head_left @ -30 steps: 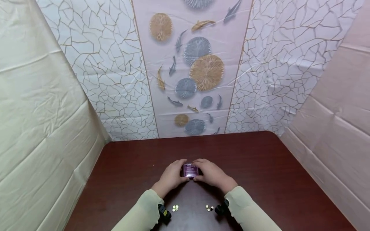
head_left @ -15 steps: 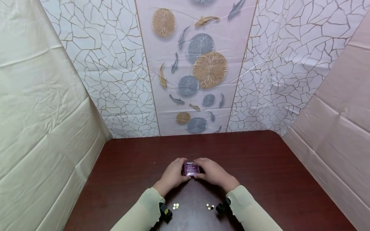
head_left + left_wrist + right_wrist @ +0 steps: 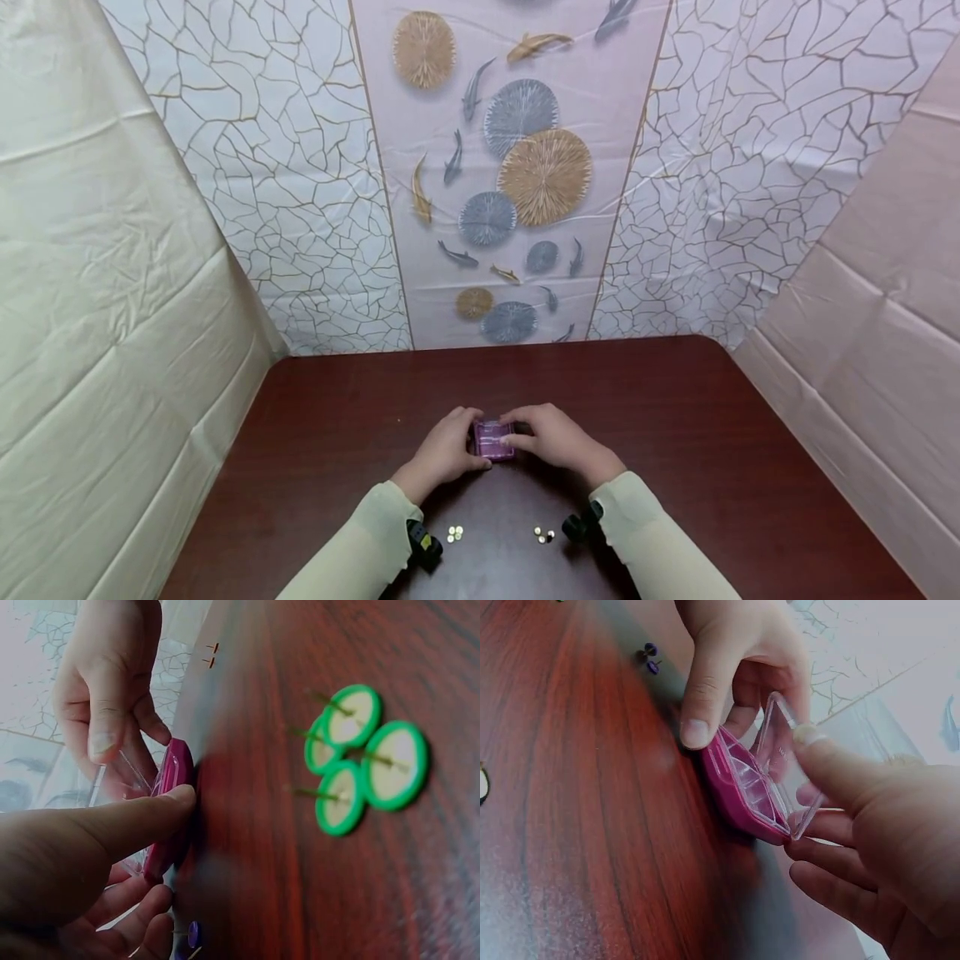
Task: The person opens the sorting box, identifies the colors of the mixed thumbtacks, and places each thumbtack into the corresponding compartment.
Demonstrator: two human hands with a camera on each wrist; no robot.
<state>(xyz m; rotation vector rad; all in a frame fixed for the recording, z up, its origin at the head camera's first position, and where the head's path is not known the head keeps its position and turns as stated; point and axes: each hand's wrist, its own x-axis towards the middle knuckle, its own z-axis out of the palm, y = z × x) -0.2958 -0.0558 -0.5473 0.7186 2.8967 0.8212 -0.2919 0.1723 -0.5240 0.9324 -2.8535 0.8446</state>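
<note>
A small case with a pink base (image 3: 724, 784) and a clear hinged lid (image 3: 780, 742) sits on the table between both hands. Its lid is tilted up in the right wrist view, showing divided compartments inside. My left hand (image 3: 444, 450) grips the base, thumb on the near edge and fingers round the far side. With thumb and fingers, my right hand (image 3: 560, 442) holds the raised lid. Nearer the body lie several green-rimmed thumbtacks (image 3: 396, 766), pins up, left of centre. Another group of thumbtacks (image 3: 537, 531) lies by the right wrist.
Purple thumbtacks (image 3: 651, 649) lie beyond the left hand in the right wrist view. Orange tacks (image 3: 214, 649) show past the right hand in the left wrist view. Patterned cloth (image 3: 506, 225) hangs behind the dark red table (image 3: 337, 400).
My right thumb has moved from the case's near edge up onto the lid, and the lid has tilted up. My left hand keeps its hold on the base.
</note>
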